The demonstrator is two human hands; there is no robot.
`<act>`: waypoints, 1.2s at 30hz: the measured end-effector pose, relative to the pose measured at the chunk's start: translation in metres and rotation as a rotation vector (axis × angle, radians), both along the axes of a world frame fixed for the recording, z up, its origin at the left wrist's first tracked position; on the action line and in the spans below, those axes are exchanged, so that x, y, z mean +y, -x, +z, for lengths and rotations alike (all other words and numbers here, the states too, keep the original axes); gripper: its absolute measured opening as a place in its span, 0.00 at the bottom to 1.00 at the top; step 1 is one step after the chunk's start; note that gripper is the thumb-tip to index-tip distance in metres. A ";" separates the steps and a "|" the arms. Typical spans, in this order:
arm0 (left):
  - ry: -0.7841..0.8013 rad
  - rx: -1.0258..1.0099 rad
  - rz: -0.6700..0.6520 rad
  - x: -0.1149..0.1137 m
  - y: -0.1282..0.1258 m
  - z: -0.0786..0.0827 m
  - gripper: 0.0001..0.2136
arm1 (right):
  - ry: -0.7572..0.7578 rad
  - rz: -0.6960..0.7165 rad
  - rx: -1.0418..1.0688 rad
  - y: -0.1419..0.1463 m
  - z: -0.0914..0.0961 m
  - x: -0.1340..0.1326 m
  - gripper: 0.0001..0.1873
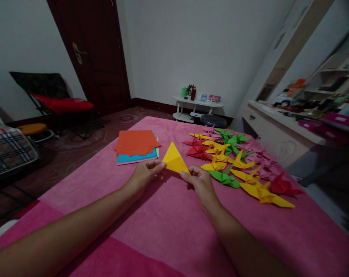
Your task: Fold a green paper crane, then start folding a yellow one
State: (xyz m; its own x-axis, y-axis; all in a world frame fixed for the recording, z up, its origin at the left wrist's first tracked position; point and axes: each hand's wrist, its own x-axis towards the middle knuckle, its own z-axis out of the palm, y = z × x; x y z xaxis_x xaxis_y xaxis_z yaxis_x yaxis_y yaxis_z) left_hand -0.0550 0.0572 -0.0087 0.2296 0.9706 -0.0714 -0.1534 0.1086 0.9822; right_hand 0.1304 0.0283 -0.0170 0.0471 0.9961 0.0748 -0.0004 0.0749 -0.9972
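A yellow sheet of origami paper (175,159), folded into a triangle, is held just above the pink-covered table (163,215). My left hand (147,174) pinches its left corner between thumb and fingers. At the lower right corner, my right hand (200,182) grips it the same way. The triangle's point faces away from me. Left of it lies a stack of orange paper squares (136,142) on top of blue sheets (136,157). To the right of my right hand sit several folded paper cranes (216,147) in yellow, green, red and pink.
Beyond the table, a low white stand (198,101) holds small items by the wall. A cluttered white dresser (287,125) stands at the right. On the left are a folding chair (47,88) with a red cushion, a yellow stool (32,129) and a dark door (90,50).
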 end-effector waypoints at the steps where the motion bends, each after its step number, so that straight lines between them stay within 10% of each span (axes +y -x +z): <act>1: 0.000 -0.006 0.013 0.002 -0.003 0.000 0.14 | 0.000 -0.001 -0.009 0.000 0.000 0.000 0.13; 26: -0.158 0.281 -0.323 -0.003 -0.011 -0.012 0.13 | 0.090 0.058 -0.058 -0.003 -0.005 0.004 0.14; 36: -0.143 0.282 -0.182 -0.008 -0.013 -0.005 0.16 | 0.074 0.023 -0.100 -0.003 -0.008 0.003 0.12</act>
State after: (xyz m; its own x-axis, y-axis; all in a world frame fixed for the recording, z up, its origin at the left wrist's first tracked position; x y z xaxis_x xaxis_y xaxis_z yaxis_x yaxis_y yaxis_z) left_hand -0.0416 0.0490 -0.0138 0.3902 0.9204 -0.0232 0.1348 -0.0321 0.9904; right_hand 0.1333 0.0310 -0.0251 0.0205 0.9998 0.0039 0.0986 0.0019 -0.9951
